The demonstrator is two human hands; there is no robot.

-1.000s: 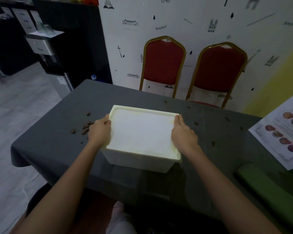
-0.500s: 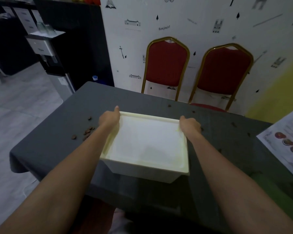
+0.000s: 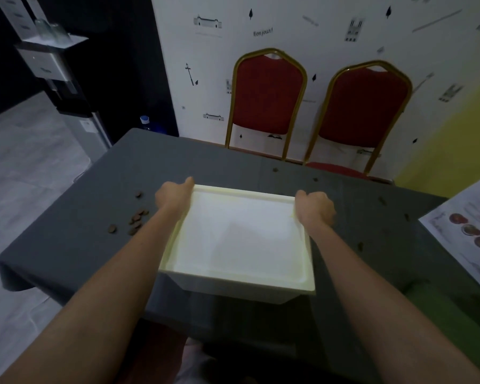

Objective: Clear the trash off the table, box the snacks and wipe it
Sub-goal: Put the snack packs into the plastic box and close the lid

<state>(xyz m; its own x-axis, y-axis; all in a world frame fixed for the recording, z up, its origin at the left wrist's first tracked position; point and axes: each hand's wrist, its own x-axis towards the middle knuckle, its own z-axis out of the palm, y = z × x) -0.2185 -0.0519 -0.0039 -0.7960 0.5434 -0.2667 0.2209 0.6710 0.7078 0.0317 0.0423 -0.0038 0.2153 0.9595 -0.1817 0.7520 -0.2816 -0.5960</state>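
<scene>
A white plastic box [image 3: 241, 239] with its lid on sits in the middle of the dark grey table [image 3: 67, 239]. My left hand [image 3: 172, 196] grips the lid's far left corner, thumb along the far edge. My right hand [image 3: 315, 207] clasps the far right corner, fingers curled over the rim. A small heap of brown crumbs [image 3: 136, 218] lies on the cloth left of the box. More single crumbs [image 3: 383, 200] are scattered to the right and behind it.
Two red chairs [image 3: 266, 101] with gold frames stand against the far wall behind the table. A printed menu sheet [image 3: 471, 234] lies at the right edge. A green cloth [image 3: 441, 309] shows at the lower right. A water dispenser [image 3: 53, 67] stands at the far left.
Both hands slid from the middle of the box's sides to its far corners. The view moved closer over the box.
</scene>
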